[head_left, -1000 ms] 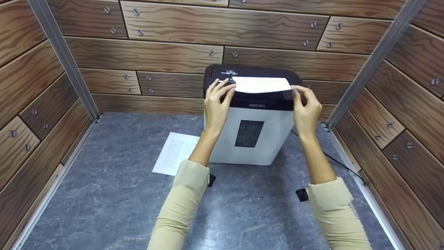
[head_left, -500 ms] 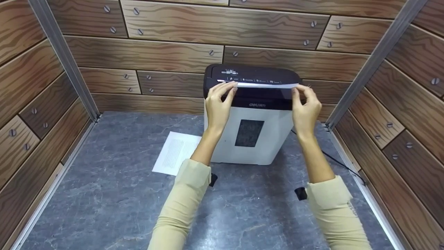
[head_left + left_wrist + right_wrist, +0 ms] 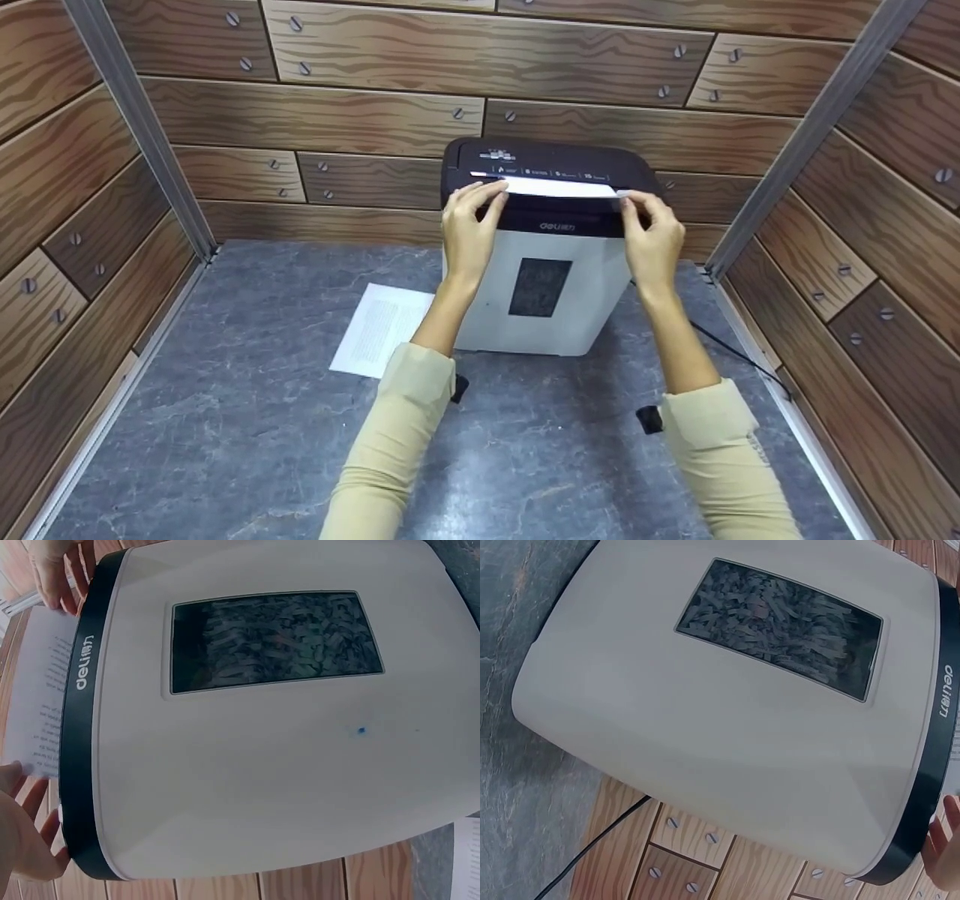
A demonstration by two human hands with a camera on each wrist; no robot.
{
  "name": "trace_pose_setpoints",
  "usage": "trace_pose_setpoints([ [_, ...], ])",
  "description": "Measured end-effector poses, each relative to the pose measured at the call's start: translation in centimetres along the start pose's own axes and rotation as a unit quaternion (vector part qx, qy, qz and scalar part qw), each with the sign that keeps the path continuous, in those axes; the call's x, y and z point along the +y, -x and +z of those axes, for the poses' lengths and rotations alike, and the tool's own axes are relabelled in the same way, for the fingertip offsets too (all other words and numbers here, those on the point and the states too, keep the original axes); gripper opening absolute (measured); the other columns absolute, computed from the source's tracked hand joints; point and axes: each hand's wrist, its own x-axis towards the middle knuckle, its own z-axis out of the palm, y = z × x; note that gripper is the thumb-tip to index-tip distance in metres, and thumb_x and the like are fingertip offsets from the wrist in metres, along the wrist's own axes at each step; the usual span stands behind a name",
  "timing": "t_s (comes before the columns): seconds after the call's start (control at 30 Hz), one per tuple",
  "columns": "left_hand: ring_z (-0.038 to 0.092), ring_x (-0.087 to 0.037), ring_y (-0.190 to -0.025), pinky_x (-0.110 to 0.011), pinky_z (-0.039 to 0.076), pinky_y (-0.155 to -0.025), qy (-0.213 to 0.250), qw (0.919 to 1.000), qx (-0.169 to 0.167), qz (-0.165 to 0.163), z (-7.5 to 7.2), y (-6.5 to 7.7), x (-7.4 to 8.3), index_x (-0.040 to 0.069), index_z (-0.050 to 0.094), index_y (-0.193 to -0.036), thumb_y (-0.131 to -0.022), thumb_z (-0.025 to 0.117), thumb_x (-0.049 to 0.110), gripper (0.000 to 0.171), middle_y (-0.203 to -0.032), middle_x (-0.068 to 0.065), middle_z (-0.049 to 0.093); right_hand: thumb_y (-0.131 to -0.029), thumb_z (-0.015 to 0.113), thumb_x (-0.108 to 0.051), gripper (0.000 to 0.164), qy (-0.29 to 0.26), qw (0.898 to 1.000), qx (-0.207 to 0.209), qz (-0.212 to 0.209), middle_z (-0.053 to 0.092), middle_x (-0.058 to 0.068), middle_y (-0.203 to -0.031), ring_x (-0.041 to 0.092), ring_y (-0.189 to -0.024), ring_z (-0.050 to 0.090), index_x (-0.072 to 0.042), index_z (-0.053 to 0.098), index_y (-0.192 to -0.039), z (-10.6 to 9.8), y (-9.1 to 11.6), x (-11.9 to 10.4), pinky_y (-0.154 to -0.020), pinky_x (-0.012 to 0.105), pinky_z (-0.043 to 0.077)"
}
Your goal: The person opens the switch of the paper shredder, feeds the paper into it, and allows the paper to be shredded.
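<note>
A printed sheet of paper (image 3: 561, 187) stands across the top of a paper shredder (image 3: 592, 300), seen as a narrow white strip in the head view. My left hand (image 3: 469, 236) pinches its left edge between thumb and fingers. At the other edge, my right hand (image 3: 652, 236) pinches the sheet the same way. Print shows on the paper (image 3: 37, 690) in the left wrist view, behind the shredder's dark rim. Whether its lower edge sits in the feed slot is hidden. Only some fingers of the right hand (image 3: 945, 851) show in the right wrist view.
Another printed sheet (image 3: 379, 330) lies on the grey marbled surface (image 3: 247, 420), left of the shredder. Paper shreds fill much of the shredder's window (image 3: 780, 626). A black cord (image 3: 739, 356) runs right. Wood-patterned walls (image 3: 375, 120) enclose the back and sides.
The paper's visible face has narrowed from a broad white patch to a thin strip, then widened slightly. My right hand has shifted a little left and down; the left has barely moved.
</note>
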Motion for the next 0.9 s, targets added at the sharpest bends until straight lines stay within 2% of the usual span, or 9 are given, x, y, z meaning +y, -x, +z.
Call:
trace_pose_setpoints([
  [0.13, 0.054, -0.021, -0.108, -0.037, 0.022, -0.107, -0.024, 0.9996, -0.014, 0.008, -0.1, 0.2, -0.4, 0.007, 0.072, -0.097, -0.086, 0.066, 0.015, 0.016, -0.1, -0.002, 0.068, -0.084, 0.065, -0.006, 0.013, 0.007, 1.0, -0.021, 0.0, 0.068, 0.007, -0.095, 0.027, -0.087, 0.059, -0.004, 0.071, -0.096, -0.1, 0.1, 0.3, -0.077, 0.038, 0.042],
  [0.3, 0.052, -0.02, -0.111, -0.035, 0.016, -0.109, -0.066, 0.9969, -0.036, 0.023, 0.0, 0.7, -0.8, 0.008, 0.071, -0.102, -0.085, 0.066, 0.014, 0.019, -0.105, -0.001, 0.067, -0.084, 0.065, -0.006, 0.022, 0.015, 0.998, -0.053, -0.009, 0.066, 0.01, -0.102, 0.028, -0.098, 0.056, -0.002, 0.067, -0.105, -0.2, 0.7, 0.9, -0.091, 0.038, 0.039],
  [0.47, 0.049, -0.021, -0.115, -0.036, 0.014, -0.11, -0.105, 0.9921, -0.045, 0.052, 0.1, 1.2, -1.2, 0.007, 0.067, -0.11, -0.083, 0.068, 0.012, 0.028, -0.11, -0.003, 0.065, -0.084, 0.065, -0.006, 0.025, 0.027, 0.995, -0.079, -0.054, 0.063, 0.015, -0.109, 0.029, -0.11, 0.051, 0.002, 0.065, -0.107, 0.0, 1.4, 1.6, -0.107, 0.035, 0.022],
  [0.63, 0.045, -0.02, -0.12, -0.036, 0.011, -0.11, -0.139, 0.9855, -0.054, 0.081, 0.2, 1.5, -1.6, 0.009, 0.068, -0.11, -0.082, 0.069, 0.013, 0.028, -0.116, -0.003, 0.061, -0.084, 0.066, -0.007, 0.028, 0.048, 0.99, -0.095, -0.087, 0.059, 0.014, -0.118, 0.029, -0.118, 0.045, 0.001, 0.064, -0.111, 0.1, 1.9, 2.1, -0.109, 0.036, 0.014],
  [0.9, 0.043, -0.019, -0.121, -0.035, 0.011, -0.11, -0.159, 0.9779, -0.06, 0.121, 0.2, 2.0, -2.7, 0.011, 0.066, -0.113, -0.083, 0.068, 0.015, 0.03, -0.12, -0.001, 0.059, -0.085, 0.066, -0.009, 0.03, 0.07, 0.987, -0.087, -0.111, 0.058, 0.012, -0.12, 0.027, -0.119, 0.044, -0.001, 0.063, -0.113, 0.3, 2.3, 2.5, -0.109, 0.038, 0.014],
])
